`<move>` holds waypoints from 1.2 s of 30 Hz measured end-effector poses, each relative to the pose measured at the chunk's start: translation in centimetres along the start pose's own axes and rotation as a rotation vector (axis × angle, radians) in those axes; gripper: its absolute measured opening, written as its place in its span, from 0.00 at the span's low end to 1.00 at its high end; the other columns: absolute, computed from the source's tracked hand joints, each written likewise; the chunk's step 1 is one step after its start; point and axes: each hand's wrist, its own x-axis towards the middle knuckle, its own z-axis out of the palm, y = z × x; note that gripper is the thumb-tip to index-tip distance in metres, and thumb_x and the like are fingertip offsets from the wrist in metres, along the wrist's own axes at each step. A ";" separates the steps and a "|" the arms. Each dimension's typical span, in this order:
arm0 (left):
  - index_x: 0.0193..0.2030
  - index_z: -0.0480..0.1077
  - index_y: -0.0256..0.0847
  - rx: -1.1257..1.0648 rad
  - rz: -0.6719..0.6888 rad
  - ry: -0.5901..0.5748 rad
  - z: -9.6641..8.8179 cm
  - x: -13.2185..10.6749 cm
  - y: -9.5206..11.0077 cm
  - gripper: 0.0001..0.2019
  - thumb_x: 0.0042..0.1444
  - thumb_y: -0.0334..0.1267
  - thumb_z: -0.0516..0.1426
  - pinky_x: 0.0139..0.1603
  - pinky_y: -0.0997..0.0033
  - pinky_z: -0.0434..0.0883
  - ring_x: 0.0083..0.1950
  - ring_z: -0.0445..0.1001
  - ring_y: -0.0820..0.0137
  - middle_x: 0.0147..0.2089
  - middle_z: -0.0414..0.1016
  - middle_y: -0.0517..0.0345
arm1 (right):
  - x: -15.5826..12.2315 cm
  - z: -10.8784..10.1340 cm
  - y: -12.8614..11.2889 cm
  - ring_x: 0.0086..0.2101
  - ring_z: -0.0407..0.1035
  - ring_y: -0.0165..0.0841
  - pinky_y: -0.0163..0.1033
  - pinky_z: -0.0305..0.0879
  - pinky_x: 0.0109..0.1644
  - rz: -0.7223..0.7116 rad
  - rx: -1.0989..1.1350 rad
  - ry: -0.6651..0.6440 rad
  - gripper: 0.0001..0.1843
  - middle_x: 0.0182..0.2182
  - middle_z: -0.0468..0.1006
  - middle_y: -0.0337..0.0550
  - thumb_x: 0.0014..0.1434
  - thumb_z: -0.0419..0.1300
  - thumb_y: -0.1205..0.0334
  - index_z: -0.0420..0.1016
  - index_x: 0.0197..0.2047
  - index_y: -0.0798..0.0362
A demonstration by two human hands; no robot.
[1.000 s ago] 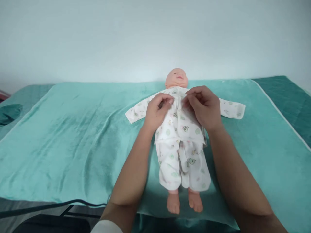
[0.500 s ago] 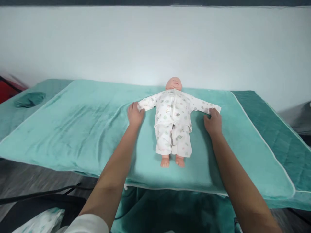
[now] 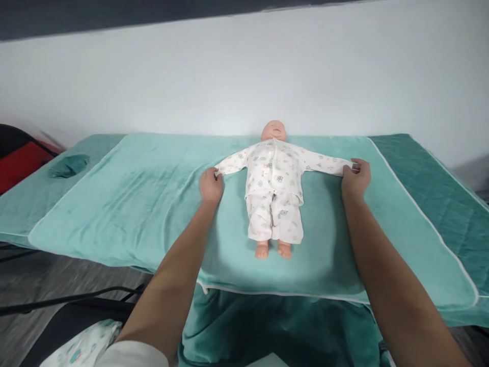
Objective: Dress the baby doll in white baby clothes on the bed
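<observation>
On the green padded bed (image 3: pixel 435 204) by the white wall (image 3: pixel 244 81), with a lighter green blanket (image 3: pixel 126 204) spread over most of it: doll (image 3: pixel 274 131) on its back, about mid-bed, head toward the wall, feet toward the person.

Progress, judging from how it lies: dressing looks nearly complete. Patterned white top (image 3: pixel 263 171) on, both doll arms in sleeves, front lying together down the middle; fasteners too small to check. Matching trousers (image 3: pixel 257 219) on, legs reaching the ankles, top's hem lying over the waist. Feet (image 3: pixel 262 251) bare; no socks seen on the bed. Left to do, probably just straightening the sleeves; anything beyond that, can't tell.

Pose: both forearms reach forward from the near edge, roughly straight, one on each side of the doll, well apart. Left hand (image 3: pixel 211 184) at the end of the left-side sleeve (image 3: pixel 232 163), fingers curled, nearly closed, seemingly pinching the cuff; exact contact partly hidden. Right hand (image 3: pixel 356 178) at the end of the right-side sleeve (image 3: pixel 326 164), thumb and fingers bent, little gap, cuff seemingly held between them. Both sleeves out sideways, right-side one drawn out fairly straight, left-side one angled slightly down toward the person.
</observation>
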 end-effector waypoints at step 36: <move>0.50 0.74 0.44 -0.268 0.270 -0.198 -5.7 -15.0 4.2 0.13 0.59 0.33 0.55 0.62 0.55 0.69 0.57 0.76 0.60 0.53 0.80 0.51 | -21.3 -9.9 -7.9 0.46 0.72 0.38 0.47 0.70 0.52 -0.268 0.410 -0.753 0.13 0.45 0.76 0.45 0.62 0.59 0.62 0.71 0.50 0.46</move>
